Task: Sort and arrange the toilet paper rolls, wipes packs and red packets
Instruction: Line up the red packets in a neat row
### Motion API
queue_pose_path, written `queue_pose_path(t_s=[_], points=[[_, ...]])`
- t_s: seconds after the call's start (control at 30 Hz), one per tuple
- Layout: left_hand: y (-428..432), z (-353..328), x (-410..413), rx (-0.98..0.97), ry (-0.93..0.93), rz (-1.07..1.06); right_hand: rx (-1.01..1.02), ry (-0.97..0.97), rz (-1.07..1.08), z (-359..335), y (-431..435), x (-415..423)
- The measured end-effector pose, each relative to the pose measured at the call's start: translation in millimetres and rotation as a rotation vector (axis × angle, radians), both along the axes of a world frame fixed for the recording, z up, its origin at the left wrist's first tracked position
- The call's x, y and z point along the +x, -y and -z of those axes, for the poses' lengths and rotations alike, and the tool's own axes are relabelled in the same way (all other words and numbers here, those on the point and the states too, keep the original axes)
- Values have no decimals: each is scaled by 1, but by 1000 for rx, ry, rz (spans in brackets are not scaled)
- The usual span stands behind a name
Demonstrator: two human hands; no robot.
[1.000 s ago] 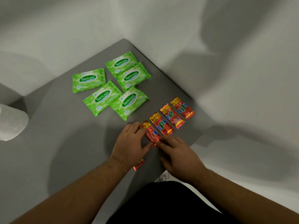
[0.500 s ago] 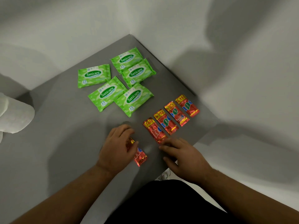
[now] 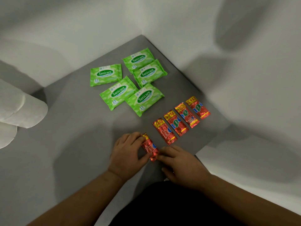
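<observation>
Bare grey table lies open across the lower left and centre of the frame. Green wipes packs crowd the upper centre; a red packet row fills the right edge. Paper rolls block the far left.

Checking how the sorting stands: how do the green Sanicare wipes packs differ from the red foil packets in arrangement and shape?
The green Sanicare wipes packs lie in a loose cluster, some overlapping; the red foil packets form a tidy diagonal row, side by side. The wipes packs are wide and larger; the red packets are narrow strips. One red packet is between the left hand and right hand; no wipes pack is touched. Both lie flat on the grey table.
</observation>
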State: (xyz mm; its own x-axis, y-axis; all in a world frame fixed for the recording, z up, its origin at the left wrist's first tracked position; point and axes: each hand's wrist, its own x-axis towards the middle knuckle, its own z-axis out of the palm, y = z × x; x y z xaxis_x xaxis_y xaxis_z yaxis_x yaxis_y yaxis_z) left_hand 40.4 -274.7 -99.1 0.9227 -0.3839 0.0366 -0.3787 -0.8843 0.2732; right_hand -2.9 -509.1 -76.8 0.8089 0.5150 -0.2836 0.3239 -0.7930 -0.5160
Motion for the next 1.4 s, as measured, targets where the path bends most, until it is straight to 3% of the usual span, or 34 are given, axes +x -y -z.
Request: queue_pose_path(t_s=[0.33,0.9,1.2,1.4], points=[[19,1,16,41,-9,-5,-107,4,101,2,2,-1],[21,0,20,74,3,-13,-97,-22,134,-5,1,0],[9,0,18,-60,-37,-47,3,-23,198,-16,5,1],[-39,13,28,-79,-13,-247,116,102,252,-23,-6,33]])
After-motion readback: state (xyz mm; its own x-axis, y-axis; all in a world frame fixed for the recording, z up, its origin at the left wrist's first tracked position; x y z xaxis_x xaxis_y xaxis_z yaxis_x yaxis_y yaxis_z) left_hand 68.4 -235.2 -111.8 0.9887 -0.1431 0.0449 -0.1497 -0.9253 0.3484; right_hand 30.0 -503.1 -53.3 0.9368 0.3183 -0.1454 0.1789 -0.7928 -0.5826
